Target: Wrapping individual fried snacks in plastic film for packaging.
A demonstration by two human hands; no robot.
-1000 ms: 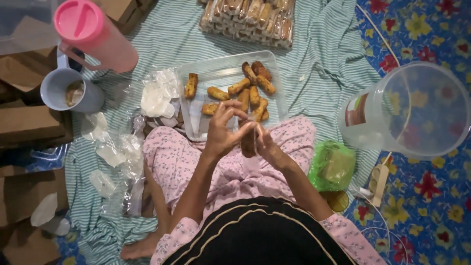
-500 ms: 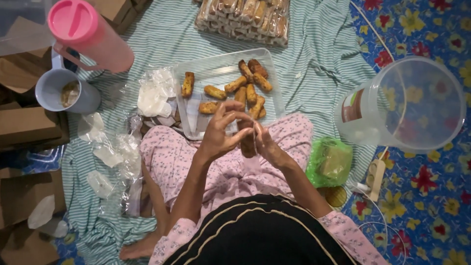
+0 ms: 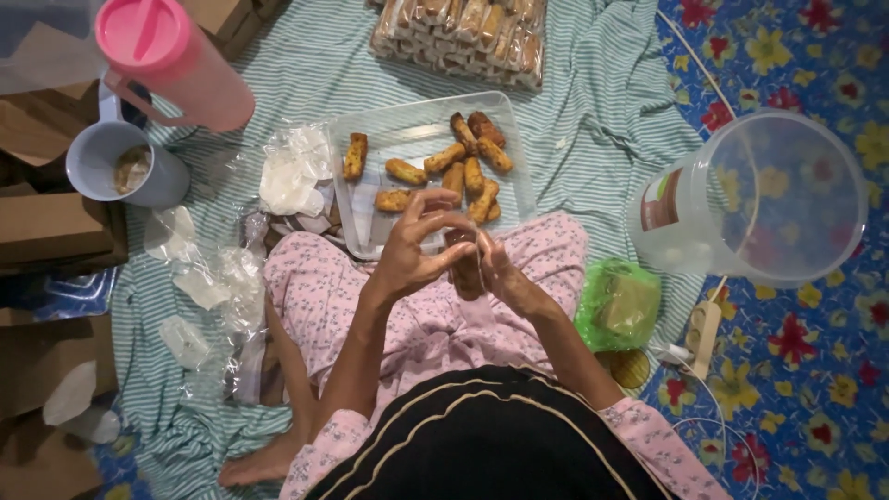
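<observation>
Just beyond the hands lies a clear tray (image 3: 407, 125) of fried rolls (image 3: 463, 171). Farther out sits a wrapped stack (image 3: 458, 32). Left of the hands are crumpled plastic bags (image 3: 292, 176), a grey cup (image 3: 125, 167) and a pink jug (image 3: 171, 60), with cardboard boxes (image 3: 46, 231) farther left. To the right stand a clear bucket (image 3: 769, 199) and a green bag (image 3: 620, 306). A striped cloth (image 3: 602, 111) lies under all.

Both forearms reach forward over the lap, the left hand (image 3: 412, 252) raised with thumb and curled fingers pinching inward, the right hand (image 3: 495, 268) close against it, fingertips meeting between them.
</observation>
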